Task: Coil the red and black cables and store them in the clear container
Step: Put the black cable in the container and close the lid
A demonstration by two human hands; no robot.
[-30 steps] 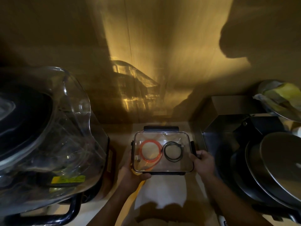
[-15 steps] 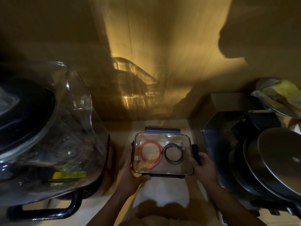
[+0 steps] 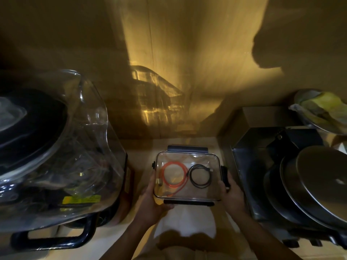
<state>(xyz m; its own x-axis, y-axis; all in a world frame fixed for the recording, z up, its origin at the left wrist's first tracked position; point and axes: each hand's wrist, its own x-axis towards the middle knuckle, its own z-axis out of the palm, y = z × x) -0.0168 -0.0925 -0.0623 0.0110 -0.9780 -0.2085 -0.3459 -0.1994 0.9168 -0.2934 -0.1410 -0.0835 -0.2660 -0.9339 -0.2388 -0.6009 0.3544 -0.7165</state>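
Final stow step: left hand (image 3: 150, 201) and right hand (image 3: 231, 194) grip the lidded clear container (image 3: 212, 192), lower centre; red cable (image 3: 173, 175) and black cable (image 3: 200, 176) coiled inside. Next: set it down, release.

Narrow shelf gap (image 3: 142, 147), wrapped appliance (image 3: 56, 147) left, stacked pans (image 3: 309, 184) right

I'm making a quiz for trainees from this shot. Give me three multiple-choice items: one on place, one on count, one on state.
1. Where does the red coiled cable lie in the clear lidded container?
A. left of the black coiled cable
B. right of it
C. on top of it

2. How many cables are inside?
A. one
B. two
C. four

3. How is the container held?
A. left hand only
B. by no hand
C. left and right hand, at opposite ends

Key: 1 A, the red coil sits leftward; 2 B, one red, one black; 3 C, fingers wrap both ends.
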